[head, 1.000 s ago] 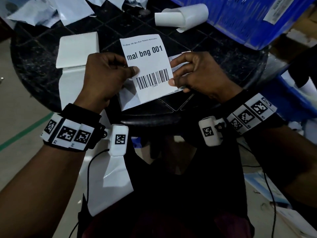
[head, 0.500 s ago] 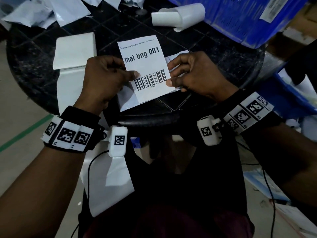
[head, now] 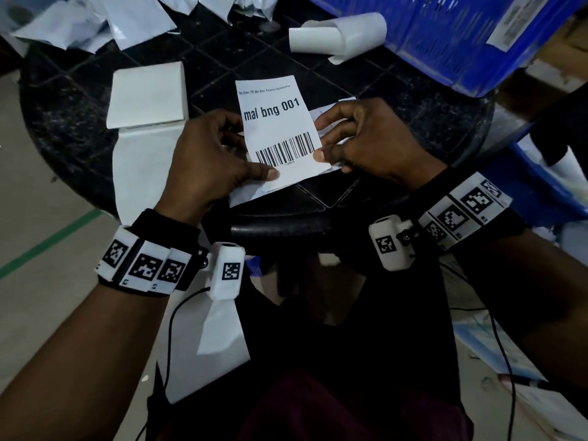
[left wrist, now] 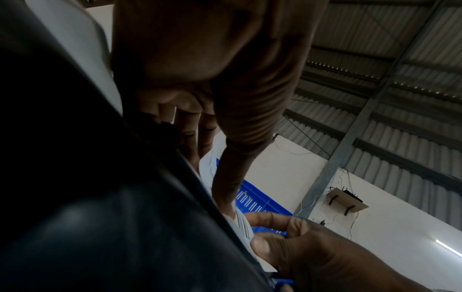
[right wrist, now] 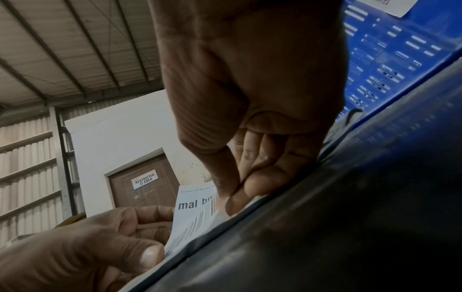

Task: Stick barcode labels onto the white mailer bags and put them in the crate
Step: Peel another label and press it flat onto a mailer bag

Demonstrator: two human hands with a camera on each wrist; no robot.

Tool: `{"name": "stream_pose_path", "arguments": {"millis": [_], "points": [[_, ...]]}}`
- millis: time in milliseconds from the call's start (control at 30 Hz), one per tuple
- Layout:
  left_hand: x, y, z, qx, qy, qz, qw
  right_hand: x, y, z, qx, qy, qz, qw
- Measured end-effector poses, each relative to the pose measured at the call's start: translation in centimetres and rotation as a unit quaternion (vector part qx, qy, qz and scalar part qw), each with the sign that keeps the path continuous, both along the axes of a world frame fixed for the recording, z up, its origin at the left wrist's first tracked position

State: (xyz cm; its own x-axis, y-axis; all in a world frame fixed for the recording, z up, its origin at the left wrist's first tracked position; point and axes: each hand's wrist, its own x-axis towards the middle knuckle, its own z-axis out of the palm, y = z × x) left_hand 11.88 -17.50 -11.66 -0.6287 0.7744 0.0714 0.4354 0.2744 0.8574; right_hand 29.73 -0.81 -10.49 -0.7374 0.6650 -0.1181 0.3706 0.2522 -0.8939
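Barcode label (head: 280, 135): white sheet printed "mal bng 001" in bold black, one line of small type above it too fine to read, a barcode below with tiny digits under it that cannot be read. Held tilted above the near edge of the dark round surface (head: 63, 128), over a second white sheet (head: 245, 194) that shows beneath its lower edge.

Left hand (head: 210, 160): thumb lies on the face of the label at its lower left corner, just under the barcode; the other fingers (left wrist: 205, 136) are curled behind the sheet, pinching it.

Right hand (head: 366, 148): thumb presses the label's right edge beside the barcode, with the fingers (right wrist: 260, 183) curled behind, pinching the sheet; the forefinger is raised along the upper right edge.

Folded white mailer bags (head: 146, 93): on the left part of the surface, one hanging over the near left edge.

Rolled white paper (head: 337, 36): at the far edge, touching the blue crate (head: 445, 36).

Blue crate: slotted wall, at the far right edge; its white sticker's text is not legible.

Loose white sheets (head: 127, 17): far left edge.

Door sign (right wrist: 145, 179), right wrist view: "RESTRICTED IT AREA".
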Motion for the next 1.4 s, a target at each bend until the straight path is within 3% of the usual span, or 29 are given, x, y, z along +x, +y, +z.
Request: {"name": "stream_pose_path", "arguments": {"millis": [333,767,967,1267,1400], "points": [[-0.2,-0.2,-0.8,0.004,0.002,0.018,1.0,-0.1,-0.3,-0.1,-0.009,0.015,-0.04,0.999],[-0.5,-0.2,-1.6,0.016,0.024,0.024,0.999,0.8,-0.6,-0.1,-0.095,0.057,-0.134,0.985],[-0.5,-0.2,-1.7,0.017,0.018,0.027,0.999,1.7,-0.6,0.3,-0.086,0.041,-0.087,0.992],[-0.6,-0.1,-1.9,0.011,0.022,0.031,0.999,0.2,-1.1,-0.1,0.052,-0.024,-0.026,0.998],[-0.5,-0.1,-1.8,0.005,0.027,0.034,0.999,-0.1,-0.5,-0.1,0.045,-0.057,-0.024,0.997]]}}
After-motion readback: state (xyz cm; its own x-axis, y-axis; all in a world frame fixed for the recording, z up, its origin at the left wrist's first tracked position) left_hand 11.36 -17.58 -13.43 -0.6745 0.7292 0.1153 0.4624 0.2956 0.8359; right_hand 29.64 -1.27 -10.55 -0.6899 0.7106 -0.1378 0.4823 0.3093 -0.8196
